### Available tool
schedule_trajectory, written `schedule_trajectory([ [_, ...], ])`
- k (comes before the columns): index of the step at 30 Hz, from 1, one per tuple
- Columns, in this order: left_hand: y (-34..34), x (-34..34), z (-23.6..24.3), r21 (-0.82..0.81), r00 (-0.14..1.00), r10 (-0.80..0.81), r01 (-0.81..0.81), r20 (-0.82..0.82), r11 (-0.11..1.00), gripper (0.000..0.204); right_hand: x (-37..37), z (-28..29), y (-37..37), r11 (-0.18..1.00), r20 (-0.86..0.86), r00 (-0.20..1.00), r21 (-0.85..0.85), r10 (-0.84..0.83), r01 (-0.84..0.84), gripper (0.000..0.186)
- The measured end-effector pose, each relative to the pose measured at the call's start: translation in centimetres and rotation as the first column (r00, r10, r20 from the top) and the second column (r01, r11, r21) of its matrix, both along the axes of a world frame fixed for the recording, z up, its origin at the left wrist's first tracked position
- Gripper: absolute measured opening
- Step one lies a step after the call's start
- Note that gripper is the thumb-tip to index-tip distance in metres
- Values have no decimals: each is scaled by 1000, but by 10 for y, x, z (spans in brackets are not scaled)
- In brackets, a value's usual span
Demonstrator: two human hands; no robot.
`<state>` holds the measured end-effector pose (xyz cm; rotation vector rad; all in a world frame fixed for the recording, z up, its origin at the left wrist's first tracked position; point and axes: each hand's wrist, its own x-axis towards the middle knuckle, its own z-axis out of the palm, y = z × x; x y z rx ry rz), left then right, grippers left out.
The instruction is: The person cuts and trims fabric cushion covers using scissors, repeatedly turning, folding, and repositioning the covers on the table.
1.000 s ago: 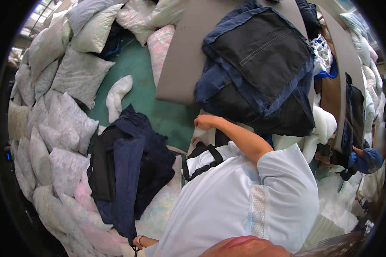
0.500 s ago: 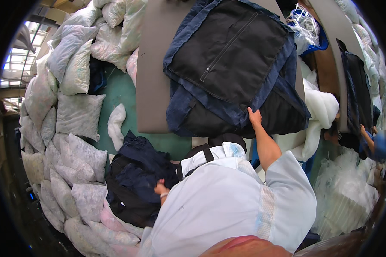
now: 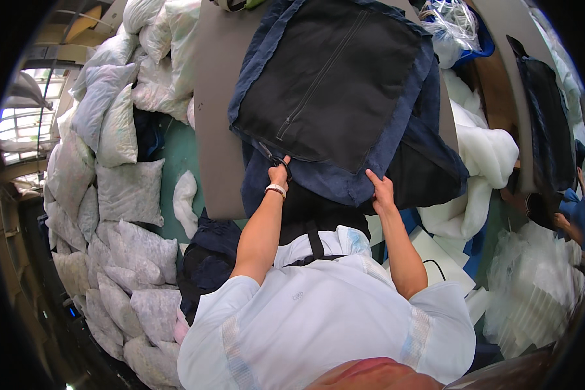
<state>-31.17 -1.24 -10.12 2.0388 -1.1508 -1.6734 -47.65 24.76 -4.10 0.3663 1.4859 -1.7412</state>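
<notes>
A black fabric cover with a long zipper and a navy blue border lies in front of me, its near part hanging over the table edge. My left hand is closed on black-handled scissors, the blades lying at the cover's near left border. With thumb and fingers, my right hand grips the cover's navy edge at the near right corner. More black and navy fabric lies underneath. What the fingers under that edge touch is hidden.
A grey table bears the covers. Several stuffed pillows pile up at left, beside a dark fabric heap. White batting and a blue bin are at right. Another person's arm shows at the far right.
My left hand has come up from the dark fabric heap to the cover's near edge, now with scissors. My right hand stays at the corner, and the view has shifted slightly.
</notes>
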Motion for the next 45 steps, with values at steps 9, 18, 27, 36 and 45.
schedule_trajectory([
  [9,26,23,53,-323,961,-74,-17,-265,946,20,21,44,25,912,-577,777,411,252,9,32],
  [18,45,159,21,-652,988,-148,144,49,745,25,134,-13,82,275,-27,425,800,905,-534,32],
  [27,47,247,-3,-318,939,45,-161,-342,934,16,107,34,-124,567,-593,42,744,804,-354,36],
  [36,42,190,23,-132,962,251,-264,-108,956,35,168,-22,-234,236,-334,-91,811,938,-536,54],
  [45,48,156,77,-349,920,214,-329,-328,878,29,143,-20,-258,164,-294,-82,721,952,-673,34],
])
